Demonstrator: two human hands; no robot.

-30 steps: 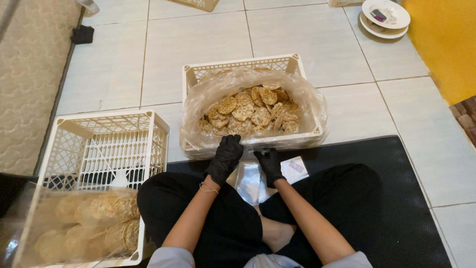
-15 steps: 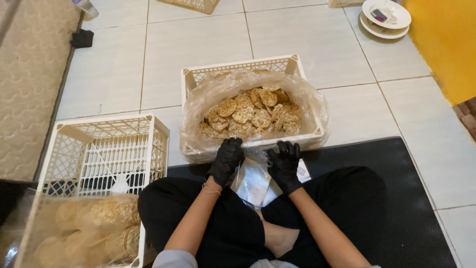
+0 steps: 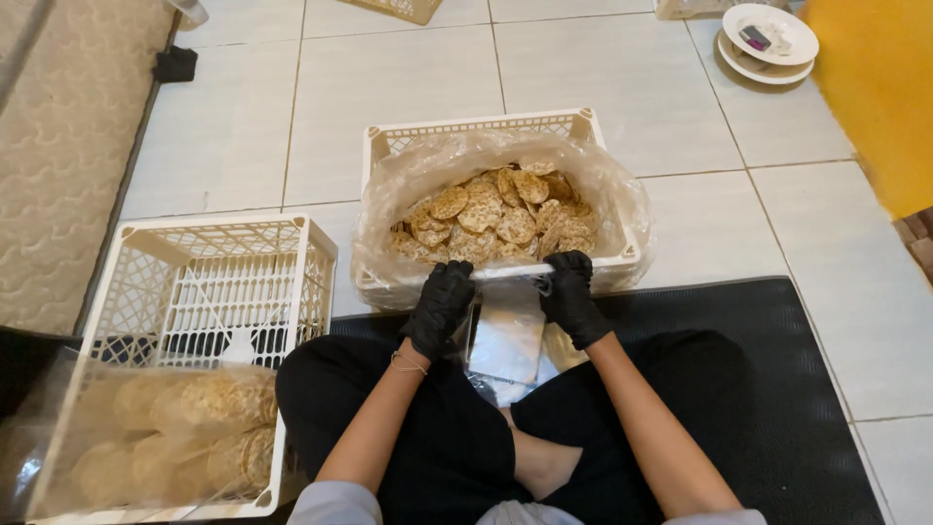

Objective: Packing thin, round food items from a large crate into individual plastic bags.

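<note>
As I look down from the head camera, both forearms reach forward over crossed legs, and 2 black-gloved hands meet at the near rim of a white crate [image 3: 486, 128]. My left hand [image 3: 439, 307] and my right hand [image 3: 571, 297] are each closed, pinching the top edge of a clear plastic bag [image 3: 505, 335]. The bag hangs flat between them, its mouth stretched left to right and its long axis running from the crate rim back toward my lap. The crate, lined with plastic, holds round brown crackers [image 3: 496, 214]. A second white crate [image 3: 209, 292] stands to my left, with bagged crackers [image 3: 175, 433] before it. Compared with half a second ago, my hands have lifted the bag's top edge to the rim and drawn it taut.
</note>
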